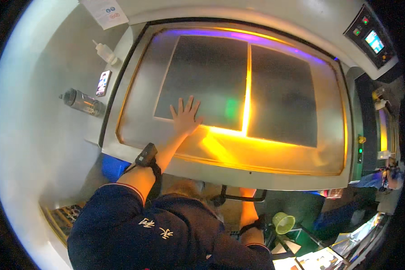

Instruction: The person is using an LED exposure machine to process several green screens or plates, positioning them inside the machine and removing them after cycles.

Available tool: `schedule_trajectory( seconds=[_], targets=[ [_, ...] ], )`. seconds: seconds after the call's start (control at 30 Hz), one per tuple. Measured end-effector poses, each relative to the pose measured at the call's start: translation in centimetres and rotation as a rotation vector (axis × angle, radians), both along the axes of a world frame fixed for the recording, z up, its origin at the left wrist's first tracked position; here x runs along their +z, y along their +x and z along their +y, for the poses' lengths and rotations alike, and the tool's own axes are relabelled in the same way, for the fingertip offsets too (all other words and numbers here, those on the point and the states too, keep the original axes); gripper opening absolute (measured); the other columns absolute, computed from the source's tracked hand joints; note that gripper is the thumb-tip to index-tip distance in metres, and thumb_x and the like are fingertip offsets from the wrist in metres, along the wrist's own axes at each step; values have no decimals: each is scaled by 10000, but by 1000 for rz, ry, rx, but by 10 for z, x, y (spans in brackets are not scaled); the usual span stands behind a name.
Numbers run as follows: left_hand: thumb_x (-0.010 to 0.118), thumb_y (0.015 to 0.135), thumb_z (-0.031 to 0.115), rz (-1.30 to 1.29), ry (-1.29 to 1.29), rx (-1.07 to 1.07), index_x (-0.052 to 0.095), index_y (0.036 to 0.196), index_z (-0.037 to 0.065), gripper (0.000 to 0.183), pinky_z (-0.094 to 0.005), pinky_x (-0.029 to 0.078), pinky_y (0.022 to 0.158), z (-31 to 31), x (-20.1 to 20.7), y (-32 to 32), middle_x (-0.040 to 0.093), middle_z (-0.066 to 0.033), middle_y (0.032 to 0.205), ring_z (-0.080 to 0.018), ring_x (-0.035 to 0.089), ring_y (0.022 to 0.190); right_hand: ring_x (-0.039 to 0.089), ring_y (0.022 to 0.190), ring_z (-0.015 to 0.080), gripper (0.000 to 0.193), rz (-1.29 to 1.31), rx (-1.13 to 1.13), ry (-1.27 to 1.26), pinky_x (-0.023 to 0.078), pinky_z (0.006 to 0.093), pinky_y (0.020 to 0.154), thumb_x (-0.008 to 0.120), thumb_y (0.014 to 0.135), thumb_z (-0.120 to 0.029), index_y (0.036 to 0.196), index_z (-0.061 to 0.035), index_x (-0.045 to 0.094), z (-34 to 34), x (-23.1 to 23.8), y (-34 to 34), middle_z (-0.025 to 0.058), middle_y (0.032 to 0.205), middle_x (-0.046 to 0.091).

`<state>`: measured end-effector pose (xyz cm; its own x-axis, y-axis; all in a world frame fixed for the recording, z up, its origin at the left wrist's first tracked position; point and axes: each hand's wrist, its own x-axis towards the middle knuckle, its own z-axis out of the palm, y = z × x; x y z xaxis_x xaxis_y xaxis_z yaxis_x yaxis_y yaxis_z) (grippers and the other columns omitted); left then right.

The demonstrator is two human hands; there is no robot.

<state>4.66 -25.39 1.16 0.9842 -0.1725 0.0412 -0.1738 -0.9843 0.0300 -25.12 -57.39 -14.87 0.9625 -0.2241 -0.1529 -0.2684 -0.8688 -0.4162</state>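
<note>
My left hand (pixel 185 119) lies flat with its fingers spread on the lower left part of a large dark rectangular sheet (pixel 207 67). To the right, a second dark sheet (pixel 283 90) lies beside it, and bright yellow light shows through the narrow gap between them. Both sheets rest on a framed, glass-like bed (pixel 328 130) of a machine. My right hand (pixel 247 192) reaches under the machine's front edge beside a black bar handle (pixel 244 198). Its fingers are hidden there, so its grip does not show.
A clear bottle (pixel 83 102), a phone (pixel 103 83) and a white squeeze bottle (pixel 105 52) sit on the left ledge. A control panel (pixel 372 40) with a lit screen is at the upper right. Below right stands a green bin (pixel 283 223); a blue container (pixel 114 167) is at lower left.
</note>
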Motion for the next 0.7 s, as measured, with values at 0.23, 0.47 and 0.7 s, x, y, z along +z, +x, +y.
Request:
schedule_trajectory(
  seconds=[0.23, 0.47, 0.7],
  targets=[
    [347, 974, 612, 43, 50, 88, 238, 1555, 289, 674, -645, 104, 1162, 16, 7, -32, 141, 15, 1643, -344, 137, 1498, 696, 816, 358, 275, 262, -608, 502, 518, 433, 655, 578, 802, -152, 1019, -2, 653, -41, 51, -174, 219, 898, 697],
    [347, 969, 617, -52, 23, 58, 274, 1545, 288, 667, -641, 132, 1156, -5, 11, -31, 183, 2, 1634, -343, 180, 1488, 624, 738, 243, 310, -169, -1227, 1056, 514, 398, 665, 638, 830, -192, 1085, -14, 638, -135, 83, -428, 143, 884, 661],
    [621, 835, 634, 366, -902, -297, 209, 1557, 171, 951, -672, 150, 1142, 1, -26, -20, 144, -111, 1629, -427, 123, 1479, 664, 777, 221, 278, -79, -352, 112, 517, 380, 686, 665, 870, -157, 1130, -59, 654, -160, 287, -183, 138, 891, 685]
  ],
)
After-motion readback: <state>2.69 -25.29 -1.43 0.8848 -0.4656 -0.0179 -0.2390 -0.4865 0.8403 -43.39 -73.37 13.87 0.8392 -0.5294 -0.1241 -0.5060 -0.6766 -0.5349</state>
